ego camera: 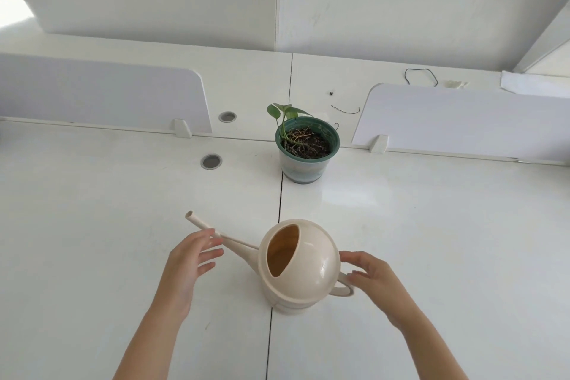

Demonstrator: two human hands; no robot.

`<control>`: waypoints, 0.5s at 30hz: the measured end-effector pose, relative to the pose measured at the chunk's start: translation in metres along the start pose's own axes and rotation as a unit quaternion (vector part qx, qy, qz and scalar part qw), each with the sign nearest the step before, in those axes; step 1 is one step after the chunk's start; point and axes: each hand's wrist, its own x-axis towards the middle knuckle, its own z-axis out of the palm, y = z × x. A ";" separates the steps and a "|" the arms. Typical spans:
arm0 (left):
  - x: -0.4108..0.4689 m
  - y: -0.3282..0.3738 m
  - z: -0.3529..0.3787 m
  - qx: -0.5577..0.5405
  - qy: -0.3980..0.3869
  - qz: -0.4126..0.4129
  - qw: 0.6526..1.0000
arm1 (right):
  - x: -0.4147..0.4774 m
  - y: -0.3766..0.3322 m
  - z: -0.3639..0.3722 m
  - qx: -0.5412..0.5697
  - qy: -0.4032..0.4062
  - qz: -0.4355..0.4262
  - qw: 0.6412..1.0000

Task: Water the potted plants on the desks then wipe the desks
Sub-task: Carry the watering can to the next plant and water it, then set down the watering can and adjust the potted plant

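While the cream watering can (pixel 300 265) sits on the white worktop (pixel 431 225), left hand (pixel 188 259) fingers spread loose beside the spout, right hand (pixel 374 281) fingers open at the handle; neither grips. Watering not begun. Next: close on handle, lift toward potted plant (pixel 307 148) beyond. No writing visible.

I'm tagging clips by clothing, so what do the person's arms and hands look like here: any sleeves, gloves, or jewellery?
Both forearms are bare up to the bottom edge of the picture, with no sleeve in sight. The left hand and right hand wear no gloves, and no ring, watch or bracelet shows on either. Nothing is marked or taped on them. Whatever is worn higher up the arms lies outside the picture.
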 end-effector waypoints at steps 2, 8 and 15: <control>0.005 0.012 0.004 0.005 0.000 0.016 1.000 | 0.008 -0.014 -0.010 0.029 0.009 -0.013 0.999; 0.043 0.041 0.050 0.033 -0.029 0.048 0.998 | 0.066 -0.045 -0.023 0.062 0.076 -0.053 0.994; 0.114 0.060 0.114 0.005 -0.039 0.055 0.998 | 0.145 -0.072 -0.025 0.132 0.156 -0.038 0.978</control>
